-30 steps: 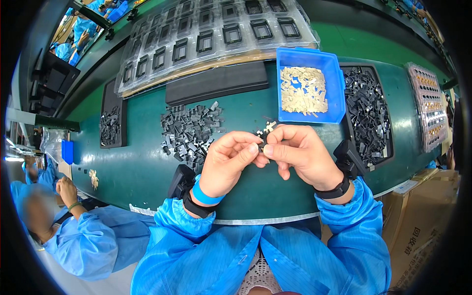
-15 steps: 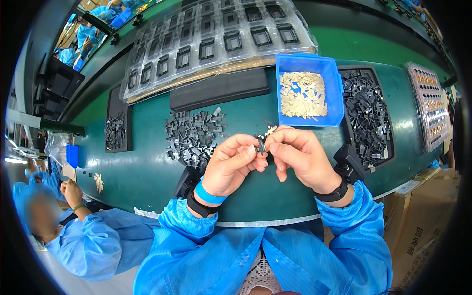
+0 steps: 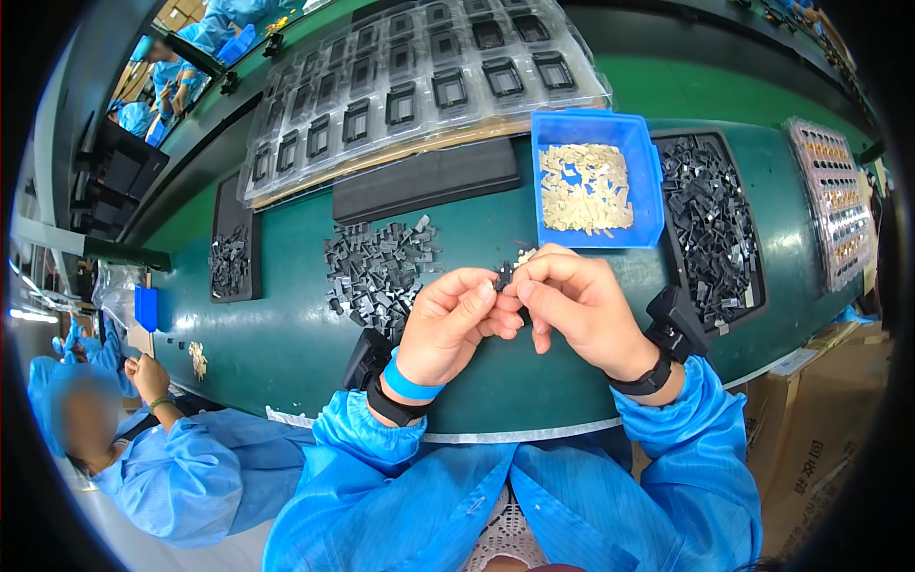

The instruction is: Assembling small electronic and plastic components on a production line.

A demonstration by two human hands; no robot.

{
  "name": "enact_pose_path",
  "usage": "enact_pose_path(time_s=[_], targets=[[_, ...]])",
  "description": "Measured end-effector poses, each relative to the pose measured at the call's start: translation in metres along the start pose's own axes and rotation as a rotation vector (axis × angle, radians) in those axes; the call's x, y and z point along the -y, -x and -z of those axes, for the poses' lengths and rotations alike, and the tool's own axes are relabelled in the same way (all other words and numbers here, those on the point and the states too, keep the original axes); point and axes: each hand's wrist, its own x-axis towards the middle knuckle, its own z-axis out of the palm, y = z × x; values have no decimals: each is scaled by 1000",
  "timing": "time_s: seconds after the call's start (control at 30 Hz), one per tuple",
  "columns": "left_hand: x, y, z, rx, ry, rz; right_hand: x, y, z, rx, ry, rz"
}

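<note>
Between the fingertips of both hands is a small black plastic part (image 3: 504, 276), held above the green table. My left hand (image 3: 448, 319) pinches it between thumb and index finger, the other fingers curled in. From the other side, the fingertips of my right hand (image 3: 581, 305) close in on the part and touch it; whether they also grip a tiny piece is too small to tell. A few pale pieces (image 3: 525, 255) show just beyond the fingertips. To the left of my hands lies a loose pile of small black plastic parts (image 3: 381, 267).
A blue bin (image 3: 650, 205) contains pale strips. Right of it sits a black tray (image 3: 752, 243) full of black parts. Behind are a black foam block (image 3: 429, 179) and a clear blister tray (image 3: 477, 107) with black frames. A co-worker in blue (image 3: 191, 467) sits at left.
The black part has turned between my fingertips and now shows a darker side. Both hands remain in nearly the same place. The whole view has shifted slightly.
</note>
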Motion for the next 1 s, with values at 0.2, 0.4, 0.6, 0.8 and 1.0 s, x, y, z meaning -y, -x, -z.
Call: enact_pose_path(time_s=[0.2,0.4,0.6,0.8,1.0], targets=[[-1,2,-3,-96,-88,2,-1,-1,4,-7,-59,-112],[0,2,-6,-159,-58,28,0,-3,3,-38,-89,-171],[0,3,-14,-198,-237,-38,-3,-4,7,-54,-197,-254],[1,3,-18,-234,-328,-52,-6,-2,-2,-119,68,-57],[2,5,-19,-247,-257,-17,-15,0,-5,-215,372,160]])
